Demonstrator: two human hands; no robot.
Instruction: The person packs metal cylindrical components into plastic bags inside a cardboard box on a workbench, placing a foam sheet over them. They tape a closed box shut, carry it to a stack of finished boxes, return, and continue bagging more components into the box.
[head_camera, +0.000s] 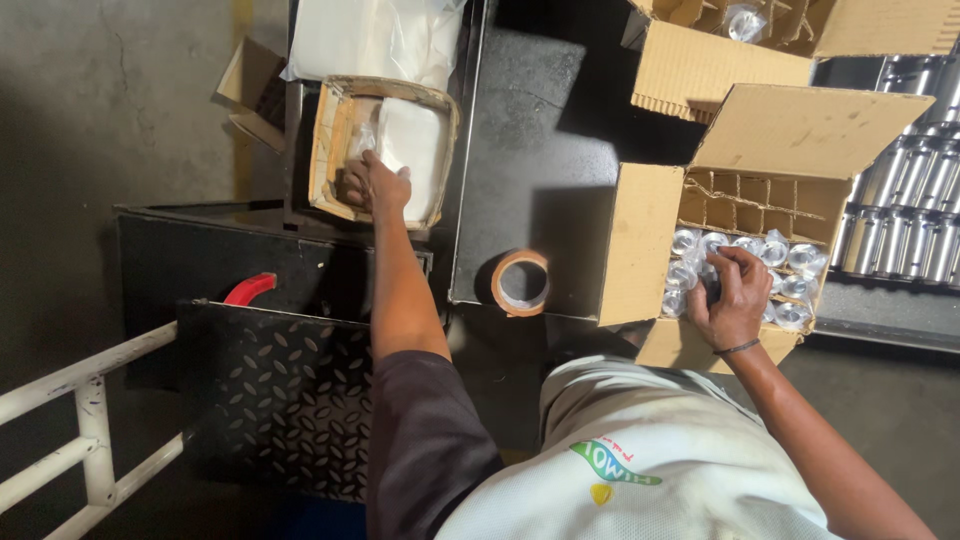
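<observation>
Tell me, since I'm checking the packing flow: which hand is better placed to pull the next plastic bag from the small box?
Left. The left hand already rests inside the small box of plastic bags; the right hand is over the bagged metal parts.

Surface: a dark metal table (530, 110) lay between the two hands.
Tape: a brown tape roll (520, 283) sat on it, just left of the right hand's carton.
Carton: an open divided cardboard box (640, 240) rested at its right edge.
Far carton: another cardboard box (700, 60) stood beyond it.
</observation>
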